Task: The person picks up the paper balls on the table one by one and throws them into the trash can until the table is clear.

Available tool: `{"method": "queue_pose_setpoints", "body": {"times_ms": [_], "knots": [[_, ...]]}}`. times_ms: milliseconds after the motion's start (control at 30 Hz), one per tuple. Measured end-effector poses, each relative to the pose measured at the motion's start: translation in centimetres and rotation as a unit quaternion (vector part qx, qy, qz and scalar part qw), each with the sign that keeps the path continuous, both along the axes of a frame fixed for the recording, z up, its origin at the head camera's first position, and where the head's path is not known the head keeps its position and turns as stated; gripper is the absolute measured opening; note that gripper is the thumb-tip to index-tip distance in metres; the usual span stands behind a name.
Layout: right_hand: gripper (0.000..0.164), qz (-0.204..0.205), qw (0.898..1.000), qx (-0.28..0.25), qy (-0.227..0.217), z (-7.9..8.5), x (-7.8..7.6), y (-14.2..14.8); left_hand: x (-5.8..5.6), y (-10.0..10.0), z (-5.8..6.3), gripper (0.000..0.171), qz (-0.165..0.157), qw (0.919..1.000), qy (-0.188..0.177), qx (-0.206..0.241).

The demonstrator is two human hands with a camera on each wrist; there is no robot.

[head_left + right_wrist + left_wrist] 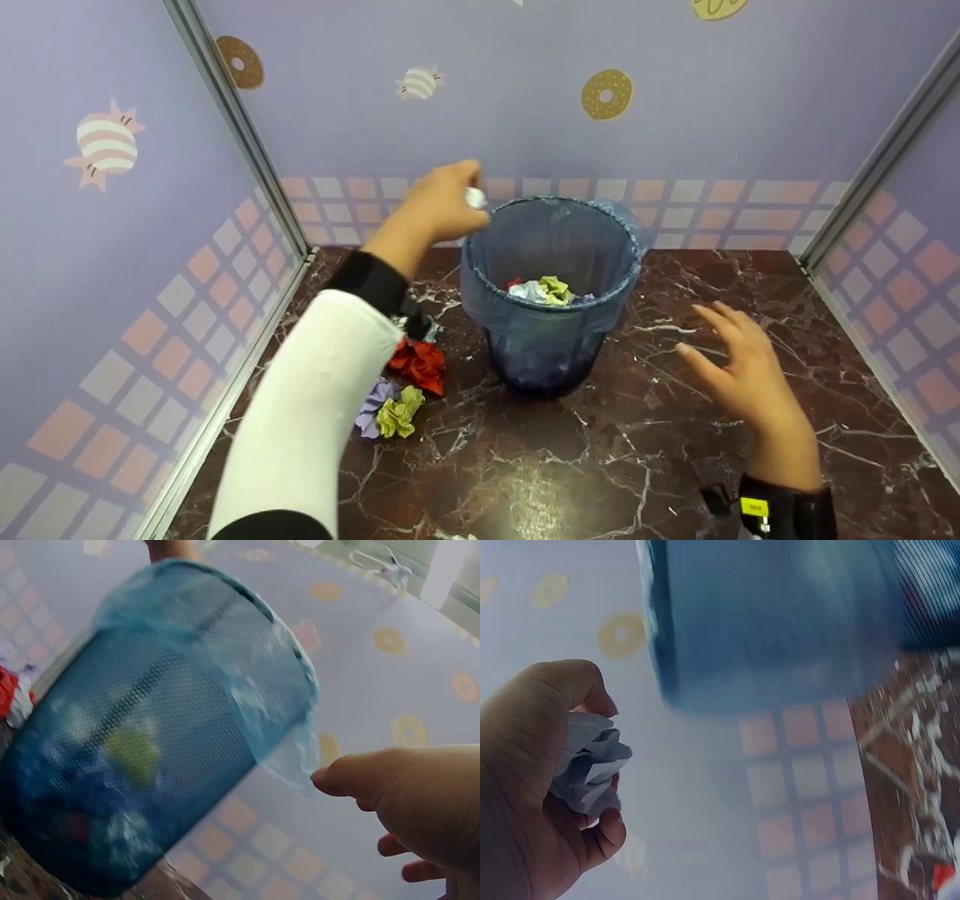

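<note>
Lilac walls [510, 120] printed with doughnuts and wrapped sweets are seen behind a dark, marbled tabletop [525, 480], on which a mesh bin [544, 367] is stood upright, its long axis vertical and its mouth lined with a bluish bag [480, 296]. What the coming move seems to turn on is the gap between that mouth and the crumpled white paper [475, 198]: the paper is held just to the left of the rim and outside it, so that the opening is found on the paper's right (how high above the rim it is held cannot be told). No clear long axis is shown by the paper, which is roundish. By the left grip [442, 206], the nearer of the two, the paper is held between curled thumb and fingers, closed only as far as the ball allows. Beside the left forearm, which is stretched forward in a white sleeve [300, 420], red paper [421, 365], purple paper [371, 412] and green paper [401, 412] are seen lying crumpled; more crumpled pieces [553, 289] are seen inside the bin. Right of the bin and well apart from it, the right grip [746, 375] is held above the tabletop, fingers loosely extended, thumb apart, nothing grasped.
</note>
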State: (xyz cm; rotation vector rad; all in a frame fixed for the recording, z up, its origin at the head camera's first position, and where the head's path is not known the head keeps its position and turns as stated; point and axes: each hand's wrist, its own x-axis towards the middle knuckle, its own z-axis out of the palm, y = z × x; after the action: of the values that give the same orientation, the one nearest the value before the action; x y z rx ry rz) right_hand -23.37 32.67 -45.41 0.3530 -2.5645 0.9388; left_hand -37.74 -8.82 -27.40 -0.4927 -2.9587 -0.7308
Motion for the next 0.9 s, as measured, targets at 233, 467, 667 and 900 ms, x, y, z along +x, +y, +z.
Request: {"method": "queue_pose_setpoints", "body": {"times_ms": [233, 467, 667, 900], "knots": [[0.073, -0.028, 0.998, 0.009, -0.054, -1.0, -0.6, 1.9, 0.4, 5.3, -0.1, 0.032, -0.075, 0.9944, 0.02, -0.072], [0.073, -0.032, 0.997, 0.005, -0.073, -2.5, -1.3, 2.4, 1.0, 7.6, -0.7, 0.029, -0.118, 0.9856, 0.024, -0.119], [0.073, -0.028, 0.996, 0.007, -0.08, -3.0, -1.7, 2.3, 1.2, 8.3, -0.9, 0.039, -0.124, 0.9833, 0.007, -0.133], [0.072, -0.025, 0.997, -0.001, -0.076, -2.9, -1.6, 1.8, 1.0, 8.5, -0.5, 0.063, -0.127, 0.981, 0.009, -0.146]]}}
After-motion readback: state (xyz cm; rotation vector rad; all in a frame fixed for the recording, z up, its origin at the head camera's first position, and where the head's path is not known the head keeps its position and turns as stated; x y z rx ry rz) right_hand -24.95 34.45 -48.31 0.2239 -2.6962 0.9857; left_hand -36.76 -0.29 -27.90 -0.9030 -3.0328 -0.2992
